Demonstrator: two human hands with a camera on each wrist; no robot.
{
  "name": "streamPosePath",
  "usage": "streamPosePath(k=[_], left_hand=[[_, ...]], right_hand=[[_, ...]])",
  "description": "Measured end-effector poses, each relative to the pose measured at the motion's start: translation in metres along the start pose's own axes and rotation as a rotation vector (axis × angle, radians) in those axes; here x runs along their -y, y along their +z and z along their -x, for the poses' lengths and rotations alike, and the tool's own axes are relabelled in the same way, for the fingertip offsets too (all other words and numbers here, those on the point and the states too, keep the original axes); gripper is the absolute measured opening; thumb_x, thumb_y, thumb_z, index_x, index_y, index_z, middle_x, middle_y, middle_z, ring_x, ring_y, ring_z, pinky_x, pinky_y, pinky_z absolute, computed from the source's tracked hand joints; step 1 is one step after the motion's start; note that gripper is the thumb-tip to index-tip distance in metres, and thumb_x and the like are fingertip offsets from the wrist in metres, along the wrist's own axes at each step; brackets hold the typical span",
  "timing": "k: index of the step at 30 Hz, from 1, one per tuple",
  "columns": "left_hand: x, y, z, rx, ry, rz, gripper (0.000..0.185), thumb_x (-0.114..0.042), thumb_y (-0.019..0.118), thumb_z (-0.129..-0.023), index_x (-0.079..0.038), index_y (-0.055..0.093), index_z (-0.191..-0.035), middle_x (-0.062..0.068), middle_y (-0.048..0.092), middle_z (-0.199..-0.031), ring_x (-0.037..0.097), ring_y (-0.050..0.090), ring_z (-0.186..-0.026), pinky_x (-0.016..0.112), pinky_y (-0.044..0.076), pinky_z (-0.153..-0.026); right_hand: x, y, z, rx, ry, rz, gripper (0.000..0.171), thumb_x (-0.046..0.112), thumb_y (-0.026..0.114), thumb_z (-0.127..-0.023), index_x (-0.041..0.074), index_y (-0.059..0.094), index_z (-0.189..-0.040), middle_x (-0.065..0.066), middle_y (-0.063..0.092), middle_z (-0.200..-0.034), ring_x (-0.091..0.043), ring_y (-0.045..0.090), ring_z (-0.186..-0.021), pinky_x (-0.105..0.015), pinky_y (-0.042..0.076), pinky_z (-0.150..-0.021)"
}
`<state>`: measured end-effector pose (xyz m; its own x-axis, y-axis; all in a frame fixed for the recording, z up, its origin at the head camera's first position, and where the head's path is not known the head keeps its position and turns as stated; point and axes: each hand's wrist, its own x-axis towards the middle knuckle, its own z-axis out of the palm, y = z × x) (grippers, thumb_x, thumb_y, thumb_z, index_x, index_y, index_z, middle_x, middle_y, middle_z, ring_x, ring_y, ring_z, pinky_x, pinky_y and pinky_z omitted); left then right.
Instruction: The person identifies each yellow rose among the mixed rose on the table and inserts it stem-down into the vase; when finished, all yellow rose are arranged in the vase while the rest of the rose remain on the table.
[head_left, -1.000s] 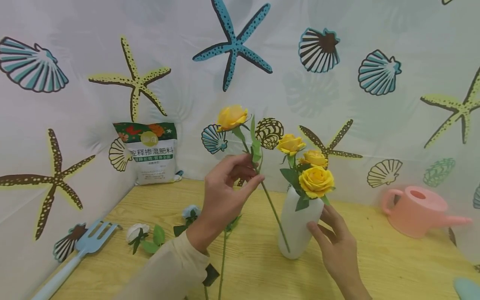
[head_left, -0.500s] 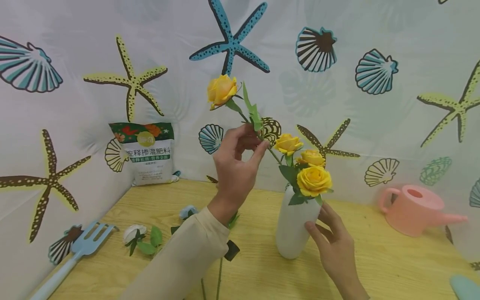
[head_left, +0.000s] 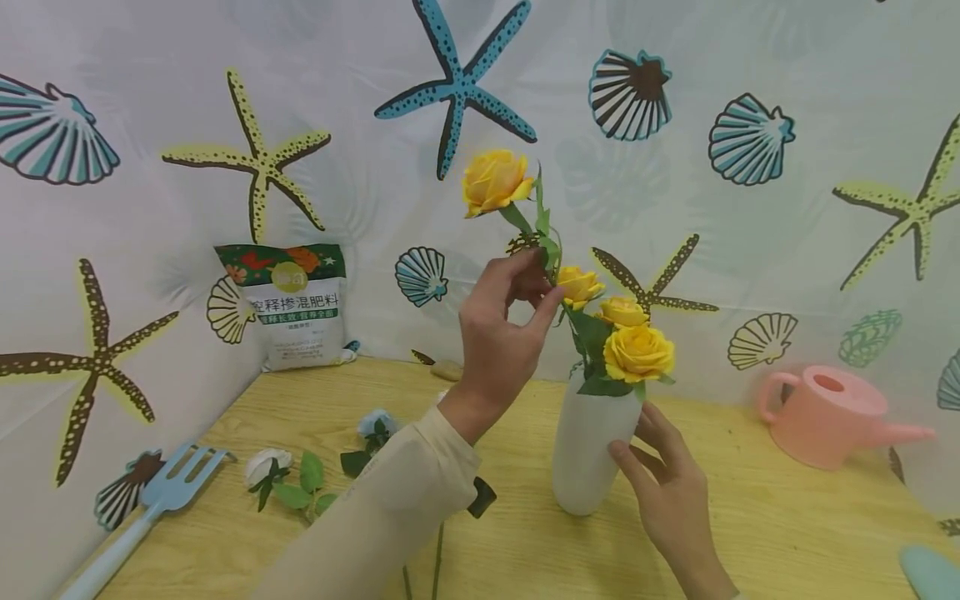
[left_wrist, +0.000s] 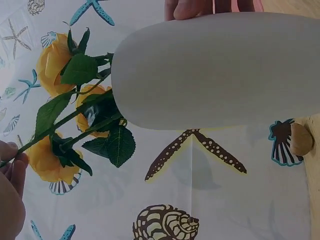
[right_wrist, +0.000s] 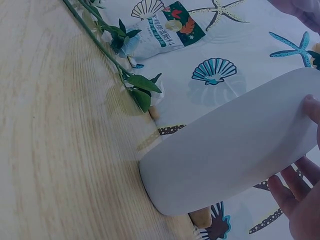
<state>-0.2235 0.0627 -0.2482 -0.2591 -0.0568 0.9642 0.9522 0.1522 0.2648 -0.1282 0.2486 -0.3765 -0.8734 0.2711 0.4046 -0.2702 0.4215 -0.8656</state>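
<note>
My left hand (head_left: 542, 293) pinches the green stem of a yellow rose (head_left: 495, 179) and holds it upright just left of and above the white vase (head_left: 588, 454). The stem's lower end disappears among the leaves at the vase mouth. Three more yellow roses (head_left: 637, 352) stand in the vase. My right hand (head_left: 637, 446) grips the vase's right side, thumb in front and fingers behind. The left wrist view shows the vase (left_wrist: 215, 70), the roses (left_wrist: 50, 65) and my left hand (left_wrist: 10, 185) on the stem. The right wrist view shows my right hand (right_wrist: 305, 160) round the vase (right_wrist: 225, 155).
A fertiliser bag (head_left: 294, 304) leans in the back corner. A pink watering can (head_left: 832, 417) stands at the right. A blue garden fork (head_left: 161, 500) and white and blue flowers (head_left: 270, 467) lie on the wooden table (head_left: 787, 533) at the left. A loose leafy stem (right_wrist: 100, 45) lies near the vase.
My left hand has lifted the rose and carried it to the right, from in front of the vase to over its mouth. The right hand has stayed on the vase.
</note>
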Motion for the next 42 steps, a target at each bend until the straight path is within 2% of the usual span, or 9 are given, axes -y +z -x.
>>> streamPosePath(k=[7, 12, 20, 25, 29, 32, 36, 39, 42], left_hand=[[-0.004, 0.002, 0.013, 0.077, -0.028, -0.069, 0.038, -0.001, 0.078, -0.086, 0.009, 0.061, -0.118, 0.017, 0.070, -0.091, 0.022, 0.070, -0.073, 0.026, 0.059, -0.070], [0.000, 0.001, 0.024, 0.146, -0.077, -0.028, 0.037, -0.002, 0.078, -0.086, 0.007, 0.062, -0.118, 0.017, 0.071, -0.100, 0.022, 0.074, -0.079, 0.024, 0.060, -0.075], [0.006, -0.007, 0.038, 0.241, -0.238, 0.160, 0.030, -0.001, 0.071, -0.092, 0.007, 0.060, -0.119, 0.022, 0.069, -0.110, 0.030, 0.076, -0.088, 0.029, 0.062, -0.079], [0.007, -0.010, 0.047, 0.287, -0.399, 0.250, 0.022, -0.002, 0.059, -0.100, 0.005, 0.061, -0.120, 0.023, 0.069, -0.105, 0.035, 0.073, -0.080, 0.029, 0.061, -0.073], [0.007, -0.009, 0.049, 0.298, -0.510, 0.301, 0.020, -0.004, 0.057, -0.102, 0.003, 0.061, -0.120, 0.023, 0.068, -0.109, 0.037, 0.071, -0.078, 0.033, 0.061, -0.073], [0.008, -0.007, 0.049, 0.287, -0.586, 0.330, 0.019, -0.006, 0.059, -0.101, 0.002, 0.062, -0.118, 0.022, 0.068, -0.110, 0.032, 0.070, -0.079, 0.034, 0.061, -0.076], [0.008, -0.006, 0.049, 0.291, -0.682, 0.382, 0.020, -0.007, 0.059, -0.101, 0.002, 0.064, -0.118, 0.023, 0.068, -0.112, 0.017, 0.070, -0.082, 0.032, 0.061, -0.075], [0.008, -0.006, 0.050, 0.315, -0.728, 0.409, 0.022, -0.007, 0.060, -0.101, 0.003, 0.065, -0.119, 0.023, 0.068, -0.116, 0.008, 0.069, -0.084, 0.030, 0.061, -0.074], [0.010, -0.006, 0.051, 0.357, -0.761, 0.428, 0.022, -0.006, 0.059, -0.101, 0.005, 0.066, -0.119, 0.024, 0.067, -0.117, 0.006, 0.068, -0.082, 0.029, 0.060, -0.073]], right_hand=[[0.000, -0.001, 0.000, 0.006, -0.016, 0.021, 0.060, 0.015, 0.069, -0.097, 0.020, 0.046, -0.151, -0.005, 0.057, -0.144, 0.010, 0.053, -0.117, -0.009, 0.049, -0.094], [0.001, -0.001, 0.000, 0.009, -0.013, 0.021, 0.059, 0.015, 0.069, -0.097, 0.019, 0.046, -0.151, -0.007, 0.057, -0.143, 0.010, 0.053, -0.117, -0.009, 0.048, -0.095], [0.001, 0.000, 0.000, 0.007, -0.022, 0.018, 0.059, 0.014, 0.069, -0.097, 0.018, 0.046, -0.151, -0.004, 0.057, -0.142, 0.010, 0.053, -0.118, -0.010, 0.049, -0.095], [0.001, 0.000, 0.000, 0.007, -0.021, 0.007, 0.056, 0.013, 0.068, -0.097, 0.017, 0.048, -0.149, 0.001, 0.056, -0.140, 0.009, 0.052, -0.120, -0.010, 0.049, -0.095], [0.001, 0.001, 0.000, 0.003, -0.017, 0.017, 0.057, 0.013, 0.068, -0.097, 0.019, 0.048, -0.149, 0.002, 0.056, -0.139, 0.009, 0.052, -0.120, -0.011, 0.049, -0.096], [0.001, 0.001, 0.000, -0.002, -0.013, 0.007, 0.057, 0.012, 0.069, -0.096, 0.020, 0.048, -0.149, 0.002, 0.057, -0.139, 0.008, 0.053, -0.119, -0.012, 0.050, -0.096], [0.002, 0.001, 0.001, 0.000, -0.004, 0.003, 0.057, 0.013, 0.069, -0.097, 0.023, 0.048, -0.149, 0.004, 0.057, -0.138, 0.008, 0.054, -0.119, -0.012, 0.050, -0.096], [0.002, 0.000, 0.001, 0.002, -0.004, 0.010, 0.058, 0.015, 0.069, -0.097, 0.025, 0.048, -0.150, 0.006, 0.057, -0.138, 0.008, 0.055, -0.118, -0.012, 0.050, -0.096], [0.002, 0.000, 0.001, -0.001, -0.012, 0.008, 0.058, 0.015, 0.069, -0.096, 0.024, 0.048, -0.150, 0.006, 0.057, -0.138, 0.008, 0.055, -0.118, -0.012, 0.050, -0.096]])
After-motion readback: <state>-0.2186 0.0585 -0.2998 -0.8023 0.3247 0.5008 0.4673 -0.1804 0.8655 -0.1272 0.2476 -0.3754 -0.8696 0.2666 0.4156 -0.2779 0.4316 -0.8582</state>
